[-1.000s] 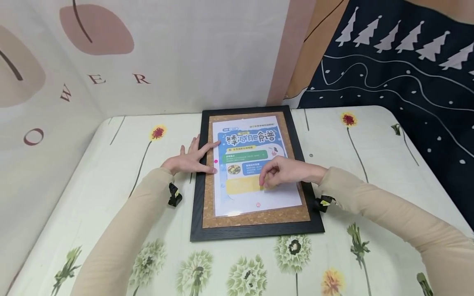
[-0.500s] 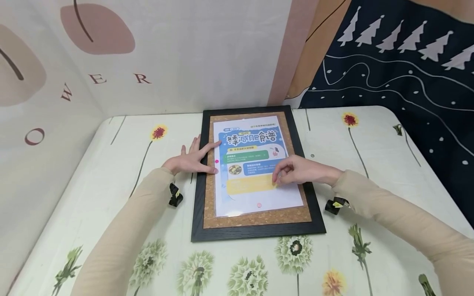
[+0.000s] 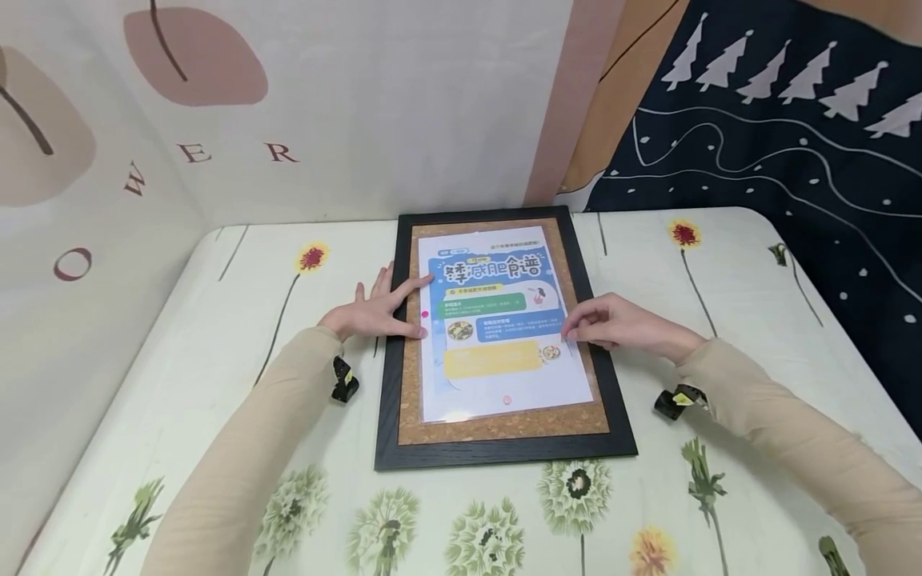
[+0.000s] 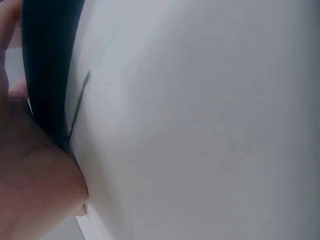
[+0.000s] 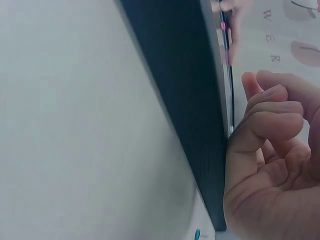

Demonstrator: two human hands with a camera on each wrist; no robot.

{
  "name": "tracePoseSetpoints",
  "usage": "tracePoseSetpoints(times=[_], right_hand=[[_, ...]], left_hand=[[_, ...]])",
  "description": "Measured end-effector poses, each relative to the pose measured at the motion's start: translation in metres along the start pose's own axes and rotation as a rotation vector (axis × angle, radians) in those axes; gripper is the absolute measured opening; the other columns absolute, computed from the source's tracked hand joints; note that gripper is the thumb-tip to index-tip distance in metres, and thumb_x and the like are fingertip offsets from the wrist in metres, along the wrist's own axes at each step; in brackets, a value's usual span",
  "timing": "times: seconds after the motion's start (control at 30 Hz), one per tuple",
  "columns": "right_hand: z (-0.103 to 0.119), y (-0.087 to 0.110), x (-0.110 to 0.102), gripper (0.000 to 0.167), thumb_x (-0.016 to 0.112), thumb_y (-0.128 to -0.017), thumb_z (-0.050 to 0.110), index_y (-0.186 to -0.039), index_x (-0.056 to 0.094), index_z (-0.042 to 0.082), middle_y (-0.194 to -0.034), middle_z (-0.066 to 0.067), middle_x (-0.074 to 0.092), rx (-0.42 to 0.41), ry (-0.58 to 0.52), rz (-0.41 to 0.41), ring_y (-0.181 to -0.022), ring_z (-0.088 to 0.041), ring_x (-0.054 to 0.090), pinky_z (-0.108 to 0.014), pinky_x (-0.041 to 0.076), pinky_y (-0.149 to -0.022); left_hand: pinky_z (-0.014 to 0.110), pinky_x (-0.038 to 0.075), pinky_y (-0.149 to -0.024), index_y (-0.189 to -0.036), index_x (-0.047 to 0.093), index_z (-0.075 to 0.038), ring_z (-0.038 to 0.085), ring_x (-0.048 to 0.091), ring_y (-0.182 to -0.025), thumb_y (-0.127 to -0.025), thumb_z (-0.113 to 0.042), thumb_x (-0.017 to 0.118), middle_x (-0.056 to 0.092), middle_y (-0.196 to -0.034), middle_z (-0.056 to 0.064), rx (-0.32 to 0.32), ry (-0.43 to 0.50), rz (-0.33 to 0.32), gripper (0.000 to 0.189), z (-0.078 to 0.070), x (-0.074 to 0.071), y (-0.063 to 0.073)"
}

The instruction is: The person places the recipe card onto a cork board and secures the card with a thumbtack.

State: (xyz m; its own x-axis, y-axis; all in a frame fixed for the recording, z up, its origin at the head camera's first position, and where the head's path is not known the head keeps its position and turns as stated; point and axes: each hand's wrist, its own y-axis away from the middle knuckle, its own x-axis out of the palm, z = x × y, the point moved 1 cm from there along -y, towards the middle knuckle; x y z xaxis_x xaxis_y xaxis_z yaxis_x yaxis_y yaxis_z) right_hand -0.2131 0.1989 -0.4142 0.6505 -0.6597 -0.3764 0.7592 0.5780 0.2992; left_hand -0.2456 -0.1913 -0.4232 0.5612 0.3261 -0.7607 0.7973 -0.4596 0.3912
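Note:
A printed sheet with blue, green and yellow blocks lies on a cork board in a black frame. My left hand is spread at the frame's left side; its thumb and a fingertip rest on the sheet's left edge, with a bright pink pin between them. My right hand reaches over the frame's right side, fingertips together at the sheet's right edge. The right wrist view shows the curled fingers close by; whether they pinch a small thing is hidden.
The board lies on a table covered in a flower-print cloth, near its back edge. Behind it hangs a pale cloth wall with lettering. A dark cloth with tree prints hangs at the right. A small pink round mark shows low on the sheet.
My right hand has moved right across the sheet, from over the yellow block to the right edge, fingertips staying together. The left hand keeps its place on the left edge.

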Motion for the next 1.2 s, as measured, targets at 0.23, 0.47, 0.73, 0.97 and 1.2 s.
tracePoseSetpoints(times=[0.23,0.47,0.73,0.97,1.2], right_hand=[[-0.004,0.004,-0.013,0.02,0.06,-0.095,0.011,-0.106,0.068,-0.003,-0.084,-0.011,0.063,-0.01,0.03,-0.058,-0.053,-0.012,0.042,-0.024,0.035,-0.05],[-0.004,0.01,-0.027,0.024,0.061,-0.095,0.014,-0.111,0.067,-0.003,-0.099,-0.013,0.065,0.024,0.054,-0.142,-0.067,-0.017,0.049,-0.026,0.041,-0.055],[-0.002,0.016,-0.052,0.029,0.06,-0.097,0.02,-0.119,0.065,0.001,-0.107,-0.015,0.06,0.069,0.083,-0.26,-0.072,-0.025,0.051,-0.029,0.043,-0.063],[-0.004,0.015,-0.064,0.033,0.06,-0.097,0.023,-0.12,0.064,0.0,-0.105,-0.016,0.058,0.081,0.062,-0.313,-0.069,-0.026,0.05,-0.031,0.042,-0.068],[-0.017,0.012,-0.067,0.032,0.059,-0.097,0.02,-0.121,0.063,-0.001,-0.114,-0.011,0.059,0.09,0.098,-0.297,-0.078,-0.023,0.052,-0.027,0.046,-0.066]], left_hand=[[0.065,-0.019,-0.102,-0.156,0.009,-0.031,0.034,-0.029,-0.139,-0.082,-0.053,0.068,-0.024,-0.155,0.02,-0.003,-0.013,-0.002,0.096,0.001,0.001,-0.001],[0.065,-0.019,-0.102,-0.156,0.01,-0.031,0.034,-0.029,-0.139,-0.082,-0.052,0.068,-0.023,-0.155,0.02,-0.01,-0.01,-0.003,0.096,0.001,0.001,-0.001],[0.064,-0.02,-0.102,-0.156,0.009,-0.032,0.033,-0.03,-0.138,-0.082,-0.053,0.068,-0.025,-0.155,0.02,-0.012,0.008,0.0,0.096,0.001,0.001,-0.001],[0.063,-0.021,-0.102,-0.156,0.008,-0.033,0.031,-0.033,-0.137,-0.082,-0.054,0.068,-0.027,-0.155,0.017,-0.015,0.034,0.01,0.097,0.001,0.001,0.001],[0.062,-0.021,-0.102,-0.156,0.007,-0.033,0.03,-0.033,-0.137,-0.083,-0.054,0.067,-0.027,-0.155,0.016,-0.015,0.032,0.01,0.097,0.001,0.001,0.0]])
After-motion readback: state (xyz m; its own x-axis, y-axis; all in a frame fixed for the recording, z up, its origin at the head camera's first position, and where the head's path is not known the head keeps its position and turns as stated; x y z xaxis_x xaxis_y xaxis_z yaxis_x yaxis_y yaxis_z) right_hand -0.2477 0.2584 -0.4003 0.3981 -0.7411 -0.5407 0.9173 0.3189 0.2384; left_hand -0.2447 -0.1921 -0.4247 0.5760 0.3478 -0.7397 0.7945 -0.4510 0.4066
